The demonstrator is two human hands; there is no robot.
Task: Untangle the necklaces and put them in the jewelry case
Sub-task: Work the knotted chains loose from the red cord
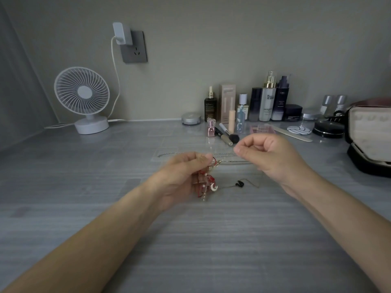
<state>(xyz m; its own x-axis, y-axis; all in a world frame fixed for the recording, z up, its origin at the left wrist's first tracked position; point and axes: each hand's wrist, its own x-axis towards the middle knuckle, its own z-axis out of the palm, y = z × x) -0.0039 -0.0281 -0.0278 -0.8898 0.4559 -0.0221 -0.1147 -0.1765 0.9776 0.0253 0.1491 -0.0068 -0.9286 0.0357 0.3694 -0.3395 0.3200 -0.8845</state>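
My left hand [182, 172] pinches a tangled bunch of necklaces [206, 182] with red cord, pearls and a white crescent charm, held just above the grey table. My right hand [266, 153] is raised to its right, thumb and forefinger pinching a thin chain that runs back toward the bunch. A silver chain [169, 153] lies stretched on the table behind my hands. A thin necklace with a small black pendant [239, 183] lies on the table between my wrists. The jewelry case [369, 136], dark outside with a pale lining, stands open at the right edge.
Cosmetic bottles [267, 98], a makeup brush [227, 134], a pink tray [262, 129], a nail file [294, 134] and round compacts [328, 129] crowd the back right. A white desk fan [84, 100] with its cable stands back left.
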